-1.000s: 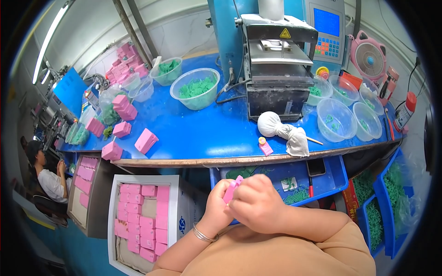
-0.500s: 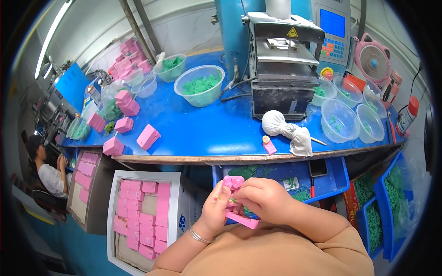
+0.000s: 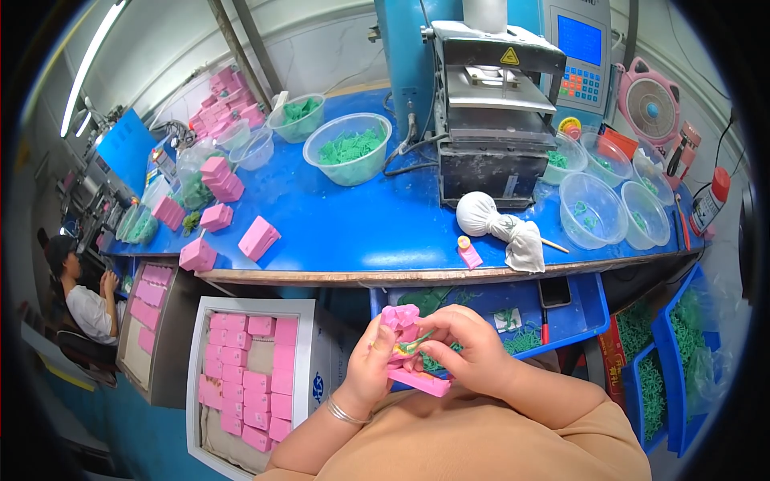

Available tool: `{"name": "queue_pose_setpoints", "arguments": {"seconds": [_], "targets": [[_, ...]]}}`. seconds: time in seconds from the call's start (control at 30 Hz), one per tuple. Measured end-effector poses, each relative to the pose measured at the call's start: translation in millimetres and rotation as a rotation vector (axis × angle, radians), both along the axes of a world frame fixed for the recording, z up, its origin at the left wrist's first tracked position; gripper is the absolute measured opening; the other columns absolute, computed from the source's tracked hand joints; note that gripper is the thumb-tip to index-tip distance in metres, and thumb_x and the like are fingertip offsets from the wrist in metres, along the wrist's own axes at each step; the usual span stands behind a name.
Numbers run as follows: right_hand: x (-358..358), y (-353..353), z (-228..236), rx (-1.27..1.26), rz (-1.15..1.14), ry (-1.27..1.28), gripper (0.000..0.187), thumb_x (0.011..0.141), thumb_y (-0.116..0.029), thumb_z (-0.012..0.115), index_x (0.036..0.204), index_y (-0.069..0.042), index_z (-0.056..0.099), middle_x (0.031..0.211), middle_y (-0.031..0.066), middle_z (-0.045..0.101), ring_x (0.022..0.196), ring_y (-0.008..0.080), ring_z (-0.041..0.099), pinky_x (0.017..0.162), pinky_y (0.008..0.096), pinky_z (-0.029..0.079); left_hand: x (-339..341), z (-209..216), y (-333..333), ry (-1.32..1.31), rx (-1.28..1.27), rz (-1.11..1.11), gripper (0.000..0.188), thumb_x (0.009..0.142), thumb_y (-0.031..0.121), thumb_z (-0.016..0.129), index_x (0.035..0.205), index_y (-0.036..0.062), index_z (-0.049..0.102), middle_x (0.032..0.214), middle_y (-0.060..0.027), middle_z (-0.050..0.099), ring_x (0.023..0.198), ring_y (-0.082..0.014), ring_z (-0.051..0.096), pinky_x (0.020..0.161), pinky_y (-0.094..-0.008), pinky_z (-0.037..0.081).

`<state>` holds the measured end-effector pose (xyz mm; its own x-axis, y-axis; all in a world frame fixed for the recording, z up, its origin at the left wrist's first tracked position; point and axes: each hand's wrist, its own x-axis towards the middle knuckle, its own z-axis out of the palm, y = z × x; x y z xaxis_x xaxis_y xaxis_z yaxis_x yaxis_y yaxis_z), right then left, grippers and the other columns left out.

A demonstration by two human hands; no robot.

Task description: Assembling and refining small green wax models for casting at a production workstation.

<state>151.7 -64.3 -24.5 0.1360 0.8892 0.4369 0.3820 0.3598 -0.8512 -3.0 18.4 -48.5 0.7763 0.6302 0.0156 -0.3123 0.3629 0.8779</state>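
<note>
My left hand [image 3: 367, 367] is closed around a pink block, seemingly a rubber mould [image 3: 423, 383], above my lap. The mould is bent apart, with a lower slab sticking out toward the right and a lumpy top edge. Thumb and fingers of my right hand [image 3: 472, 350] pinch a thin green piece [image 3: 415, 344] with some yellow on it. One end of that piece lies against the mould; whether it is still seated in it is hard to tell. Below the table edge, a blue tray [image 3: 595, 314] with green pieces sits just beyond my hands.
A white box [image 3: 305, 337] of pink blocks stands at the left. On the blue table [image 3: 321, 232] are pink blocks, tubs of green pieces [image 3: 349, 172], a press machine [image 3: 497, 120] and a white cloth bundle [image 3: 489, 220]. Blue bins [image 3: 682, 361] stand right. Another person [image 3: 88, 301] sits far left.
My right fingers have drawn back a little to the right from the mould. The green piece now shows stretched between them and the mould. My left hand holds nearly the same place.
</note>
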Motion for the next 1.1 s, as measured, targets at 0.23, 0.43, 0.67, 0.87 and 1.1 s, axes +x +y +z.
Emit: {"name": "queue_pose_setpoints", "arguments": {"seconds": [0.23, 0.43, 0.67, 0.87, 1.1], "targets": [[4.9, -2.2, 3.0, 0.226, -0.070, -0.382, 0.022, 0.072, 0.004, 0.065, 0.092, -0.002, 0.061, 0.080, 0.0130, 0.062, 0.071, 0.0287, 0.062, 0.060, 0.0353, 0.050, 4.5, 5.6, -2.8, 0.205, 0.437, 0.181, 0.045, 0.096, 0.040, 0.044, 0.116, -0.0004, 0.044, 0.091, -0.0069, 0.054, 0.070, -0.0080, 0.053, 0.062, -0.0232, 0.048], [19.3, -4.0, 12.6, 0.209, -0.209, -0.184, 0.011, 0.084, -0.009, 0.062, 0.087, 0.000, 0.056, 0.077, 0.0110, 0.057, 0.061, 0.0218, 0.055, 0.052, 0.0309, 0.043, 15.7, -0.9, 29.0, 0.080, 0.656, 0.462, 0.041, 0.091, 0.038, 0.055, 0.105, 0.0007, 0.044, 0.093, -0.0073, 0.051, 0.080, -0.0117, 0.050, 0.070, -0.0251, 0.045], [18.2, -4.9, 3.1, -0.183, 0.026, 0.596, 0.020, 0.097, -0.018, 0.046, 0.090, -0.002, 0.057, 0.070, -0.0039, 0.045, 0.061, 0.0040, 0.039, 0.057, 0.0210, 0.038, 57.0, 10.6, 97.6, 0.357, 1.216, 0.779, 0.038, 0.072, 0.012, 0.075, 0.096, 0.0041, 0.047, 0.113, -0.0206, 0.048, 0.109, -0.0363, 0.045, 0.096, -0.0441, 0.036], [20.1, -9.5, 9.3, -0.278, 0.164, 0.753, 0.024, 0.099, -0.021, 0.041, 0.097, -0.003, 0.058, 0.065, -0.0054, 0.040, 0.058, 0.0026, 0.035, 0.055, 0.0179, 0.034, 52.2, 11.4, 98.5, 0.664, 1.460, 0.694, 0.043, 0.076, 0.013, 0.069, 0.116, 0.0052, 0.054, 0.135, -0.0229, 0.041, 0.131, -0.0435, 0.027, 0.107, -0.0471, 0.023], [9.7, -14.3, 5.8, -0.286, 0.301, 0.937, 0.029, 0.099, -0.026, 0.040, 0.091, -0.004, 0.056, 0.064, -0.0033, 0.039, 0.056, 0.0053, 0.033, 0.050, 0.0197, 0.027, 30.3, 28.6, 6.8, -0.005, 0.315, 0.069, 0.024, 0.085, 0.008, 0.063, 0.108, 0.0003, 0.064, 0.112, -0.0116, 0.056, 0.104, -0.0194, 0.054, 0.091, -0.0325, 0.042]]}}
